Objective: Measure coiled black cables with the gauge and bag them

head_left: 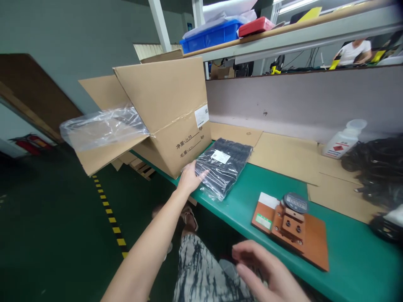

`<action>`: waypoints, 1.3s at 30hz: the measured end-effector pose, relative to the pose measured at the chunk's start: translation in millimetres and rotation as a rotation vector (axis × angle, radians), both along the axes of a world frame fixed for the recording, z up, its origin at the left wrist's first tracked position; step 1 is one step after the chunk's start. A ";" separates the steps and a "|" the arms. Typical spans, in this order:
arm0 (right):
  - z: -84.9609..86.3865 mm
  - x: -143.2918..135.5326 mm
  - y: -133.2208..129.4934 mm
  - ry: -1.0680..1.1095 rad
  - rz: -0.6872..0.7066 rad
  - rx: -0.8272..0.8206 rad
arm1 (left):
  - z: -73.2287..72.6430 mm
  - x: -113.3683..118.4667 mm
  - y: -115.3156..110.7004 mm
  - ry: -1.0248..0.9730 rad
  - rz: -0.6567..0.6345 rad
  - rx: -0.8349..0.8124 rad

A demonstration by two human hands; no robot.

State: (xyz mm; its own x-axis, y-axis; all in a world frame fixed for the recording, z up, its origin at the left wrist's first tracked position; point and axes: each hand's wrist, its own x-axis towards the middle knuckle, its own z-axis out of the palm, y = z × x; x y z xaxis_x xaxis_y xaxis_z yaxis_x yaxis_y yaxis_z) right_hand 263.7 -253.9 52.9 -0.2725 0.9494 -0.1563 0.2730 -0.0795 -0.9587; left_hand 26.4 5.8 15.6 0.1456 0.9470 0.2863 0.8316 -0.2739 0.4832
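Note:
My left hand (189, 178) grips the near left edge of a clear plastic bag of black parts (224, 161), its thumb on top and the other fingers mostly hidden. The bag lies flat on the green table mat (267, 176) and carries a white label. Just left of it stands an open cardboard box (176, 113) with handwritten marks. My right hand (261, 268) is over my lap at the bottom, fingers curved and apart, holding nothing. To its upper right, a digital gauge (295, 203) sits on an orange-brown fixture (315, 239).
Cardboard sheets (283, 155) line the back of the table. A white bottle (343, 140) and black cables (378, 167) are at the right. Above runs a shelf with a blue bin (212, 35) and a red box (255, 27). A person (355, 52) sits beyond the partition.

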 end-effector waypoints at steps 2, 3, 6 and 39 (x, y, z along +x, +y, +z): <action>-18.3 -20.3 10.7 -0.080 -0.030 0.155 | 3.4 -3.9 2.3 0.043 -0.041 0.001; -26.0 -28.4 18.7 -0.118 -0.062 0.247 | 4.2 -6.2 3.9 0.066 -0.068 0.000; -41.8 -47.1 46.9 -0.213 -0.168 0.454 | 4.0 -14.7 7.1 0.139 -0.161 -0.007; -69.1 -76.2 119.2 -0.482 -0.339 0.599 | 8.5 -12.4 44.4 0.735 -0.713 0.213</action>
